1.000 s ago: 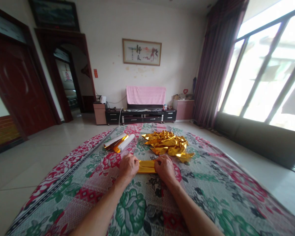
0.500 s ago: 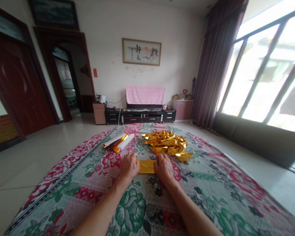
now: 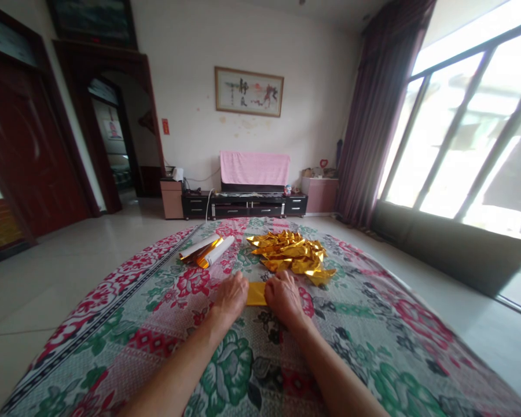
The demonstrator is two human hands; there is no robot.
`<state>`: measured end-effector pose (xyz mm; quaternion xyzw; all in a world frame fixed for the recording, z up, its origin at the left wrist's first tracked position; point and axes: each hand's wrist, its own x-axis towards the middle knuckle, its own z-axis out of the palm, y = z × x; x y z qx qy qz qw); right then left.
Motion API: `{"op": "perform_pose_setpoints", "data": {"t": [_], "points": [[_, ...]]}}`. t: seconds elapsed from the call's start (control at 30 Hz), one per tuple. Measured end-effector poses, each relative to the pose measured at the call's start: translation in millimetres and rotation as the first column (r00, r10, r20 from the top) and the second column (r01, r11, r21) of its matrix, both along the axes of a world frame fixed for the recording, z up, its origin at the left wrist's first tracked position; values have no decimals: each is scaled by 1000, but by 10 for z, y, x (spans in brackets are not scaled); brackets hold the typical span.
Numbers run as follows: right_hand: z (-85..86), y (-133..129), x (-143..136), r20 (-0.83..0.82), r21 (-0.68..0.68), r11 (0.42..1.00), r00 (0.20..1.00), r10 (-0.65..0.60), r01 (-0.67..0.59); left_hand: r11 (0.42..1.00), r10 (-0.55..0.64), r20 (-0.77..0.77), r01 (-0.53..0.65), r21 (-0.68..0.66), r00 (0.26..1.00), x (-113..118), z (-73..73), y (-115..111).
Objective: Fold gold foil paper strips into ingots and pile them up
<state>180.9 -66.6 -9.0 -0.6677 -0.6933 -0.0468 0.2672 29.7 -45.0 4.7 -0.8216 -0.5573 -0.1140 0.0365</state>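
Observation:
A strip of gold foil paper (image 3: 256, 293) lies flat on the flowered tablecloth, its middle showing between my hands. My left hand (image 3: 232, 294) is closed over its left end, fingers curled. On the right end my right hand (image 3: 284, 295) is curled in the same way. Both hands hide the ends of the strip. Just beyond my right hand sits a pile of folded gold foil pieces (image 3: 293, 255). Past my left hand lie rolled sheets (image 3: 208, 252), white on the outside with gold foil showing inside.
The patterned tablecloth (image 3: 169, 324) covers a rounded table. Beyond it, against the wall, stands a low black TV cabinet (image 3: 247, 207) with a pink cloth (image 3: 255, 168) above. A purple curtain (image 3: 364, 116) and windows are on the right; a dark red door (image 3: 30, 145) is left.
My hands have come slightly closer together along the gold strip, so less of it shows between them. The view has shifted a little. The pile and the rolls stay put.

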Motion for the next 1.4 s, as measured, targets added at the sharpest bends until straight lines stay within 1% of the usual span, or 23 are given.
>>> {"op": "perform_pose_setpoints", "data": {"t": [0.1, 0.2, 0.37, 0.57, 0.73, 0.97, 1.17, 1.4], "points": [[-7, -49, -11, -27, 20, 1000, 1000, 1, -1, 998, -13, 1, 13, 55, 1000, 0, -8, -49], [-31, -76, -24, -36, 54, 999, 999, -3, 5, 994, 0, 32, -3, 106, 999, 27, -17, -94], [-60, -77, -31, -15, 69, 998, 1000, -9, 10, 991, 43, 72, -52, 123, 996, 63, -40, -116], [-50, -95, 1, 7, 72, 997, 1000, 27, -28, 989, 16, 103, -31, 145, 995, 10, -56, -123], [-31, -156, 38, 30, 28, 998, 998, 59, -60, 992, -5, 111, -9, 124, 994, -20, -49, -137], [-67, -187, 66, 23, 40, 997, 997, 67, -68, 990, -9, 92, -5, 144, 996, -23, -102, -108], [-72, -175, 110, 28, 9, 993, 993, 114, -115, 996, -5, 82, -2, 85, 997, -53, -94, -82], [-30, -187, 202, 50, -92, 983, 985, 165, -160, 995, -95, 114, 93, 26, 989, -156, -65, -30]]}}
